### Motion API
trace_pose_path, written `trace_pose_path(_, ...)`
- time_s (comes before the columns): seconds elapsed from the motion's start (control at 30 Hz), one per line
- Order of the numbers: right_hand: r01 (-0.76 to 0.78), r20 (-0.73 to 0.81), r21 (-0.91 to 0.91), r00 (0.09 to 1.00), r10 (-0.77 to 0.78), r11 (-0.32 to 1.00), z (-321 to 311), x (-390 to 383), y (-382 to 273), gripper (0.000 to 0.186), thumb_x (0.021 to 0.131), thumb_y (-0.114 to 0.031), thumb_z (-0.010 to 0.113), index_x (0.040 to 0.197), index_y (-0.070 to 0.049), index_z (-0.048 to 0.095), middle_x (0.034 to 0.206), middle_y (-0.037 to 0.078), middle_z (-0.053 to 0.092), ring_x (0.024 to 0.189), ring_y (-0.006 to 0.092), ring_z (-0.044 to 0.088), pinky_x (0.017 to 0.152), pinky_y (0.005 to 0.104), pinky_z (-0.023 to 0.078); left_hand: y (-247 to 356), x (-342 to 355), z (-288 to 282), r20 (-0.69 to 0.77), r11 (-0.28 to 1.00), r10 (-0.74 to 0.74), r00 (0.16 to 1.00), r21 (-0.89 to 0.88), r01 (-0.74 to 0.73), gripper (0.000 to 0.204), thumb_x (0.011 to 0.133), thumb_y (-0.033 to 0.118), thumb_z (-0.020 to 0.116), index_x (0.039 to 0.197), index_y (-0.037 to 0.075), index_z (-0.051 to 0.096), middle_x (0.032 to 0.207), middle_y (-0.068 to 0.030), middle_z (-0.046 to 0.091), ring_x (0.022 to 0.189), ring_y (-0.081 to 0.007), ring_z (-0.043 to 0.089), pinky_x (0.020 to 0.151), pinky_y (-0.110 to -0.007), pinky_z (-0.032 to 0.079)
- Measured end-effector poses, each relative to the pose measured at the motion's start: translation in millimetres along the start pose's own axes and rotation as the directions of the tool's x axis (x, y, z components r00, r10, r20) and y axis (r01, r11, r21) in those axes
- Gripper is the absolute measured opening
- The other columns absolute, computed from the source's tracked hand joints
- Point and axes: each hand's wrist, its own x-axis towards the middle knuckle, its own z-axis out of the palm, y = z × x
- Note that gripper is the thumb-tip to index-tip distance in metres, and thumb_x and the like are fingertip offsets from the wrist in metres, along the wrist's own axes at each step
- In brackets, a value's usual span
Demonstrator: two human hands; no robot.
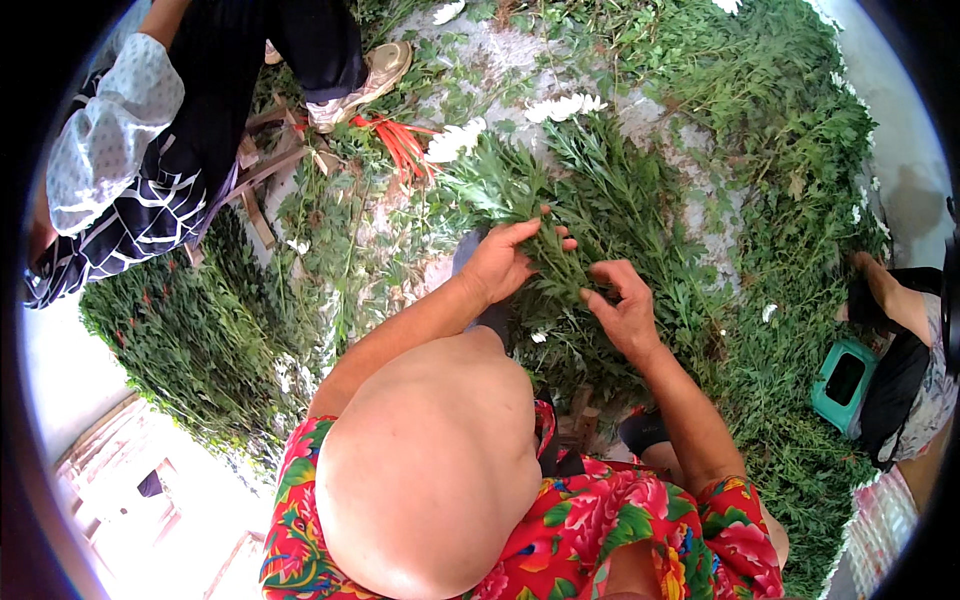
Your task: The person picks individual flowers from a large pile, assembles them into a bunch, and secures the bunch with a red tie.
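My left hand (500,262) is closed around the leafy green stems of a bunch of white chrysanthemums (505,180), thumb on the near side and fingertips showing past the stems. The white blooms of this bunch point away from me, up and to the left. My right hand (628,312) is at the lower end of the same bunch, its thumb and fingers bent in against the leaves. What exactly lies between those fingertips is partly hidden. Just beyond, a second group of white chrysanthemums (630,185) lies on the floor, blooms at the far end.
Red strips (402,148) lie near a person's shoe (375,82) and a wooden stool (270,165) at the upper left. Dark green stems are heaped (190,310) at left. More greenery (780,220) lines the right, where another person sits by a teal plastic stool (828,402).
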Motion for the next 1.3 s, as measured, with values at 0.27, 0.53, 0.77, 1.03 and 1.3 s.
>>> trace_pose_path(0.27,0.008,0.257,0.113,0.966,-0.037,0.994,14.4,14.2,-1.8,0.032,0.092,-0.013,0.071,0.122,-0.003,0.067,0.096,0.015,0.071,0.082,0.0331,0.069,0.076,0.0400,0.055,8.2,6.7,-18.3,-0.073,0.987,0.151,0.986,-0.038,-0.154,0.036,0.109,0.024,0.044,0.135,0.002,0.055,0.114,-0.0145,0.067,0.111,-0.0340,0.067,0.104,-0.050,0.053)
trace_pose_path(0.53,-0.138,-0.193,-0.693,0.981,0.002,0.708,-43.2,46.3,82.0,0.016,0.089,-0.011,0.069,0.103,-0.008,0.065,0.100,0.013,0.065,0.097,0.0365,0.061,0.087,0.0476,0.047,16.6,4.4,-34.4,-0.081,0.985,0.166,0.983,0.051,-0.162,0.035,0.108,0.027,0.049,0.129,0.002,0.060,0.106,-0.0146,0.070,0.087,-0.0251,0.070,0.079,-0.038,0.055)
trace_pose_path(0.77,-0.379,-0.256,-0.276,0.915,0.313,0.883,-37.5,46.5,82.8,0.026,0.092,-0.013,0.069,0.117,-0.010,0.063,0.109,0.014,0.068,0.102,0.0394,0.062,0.089,0.0504,0.048,19.8,3.2,-29.7,-0.047,0.984,0.159,0.986,0.093,-0.154,0.043,0.111,0.033,0.041,0.138,0.004,0.054,0.118,-0.0162,0.068,0.098,-0.0267,0.070,0.084,-0.037,0.055)
trace_pose_path(1.03,-0.130,-0.393,-0.220,0.919,0.034,0.967,-30.0,40.0,67.5,0.025,0.094,-0.003,0.065,0.119,-0.006,0.069,0.098,0.009,0.065,0.085,0.0282,0.062,0.076,0.0351,0.050,21.9,1.4,-30.6,0.100,0.980,0.176,0.979,0.078,-0.184,0.052,0.112,0.042,0.031,0.145,0.005,0.047,0.128,-0.0154,0.065,0.110,-0.0298,0.068,0.088,-0.039,0.054)
trace_pose_path(1.3,-0.102,-0.059,0.288,0.991,0.124,0.952,16.7,35.6,8.2,0.027,0.096,0.000,0.062,0.121,-0.003,0.069,0.091,0.003,0.060,0.079,0.0107,0.055,0.071,0.0247,0.045,17.9,4.6,-6.1,-0.014,0.995,0.096,0.995,-0.025,-0.096,0.054,0.112,0.042,0.032,0.146,0.003,0.047,0.145,-0.0135,0.056,0.131,-0.0304,0.056,0.111,-0.048,0.046)
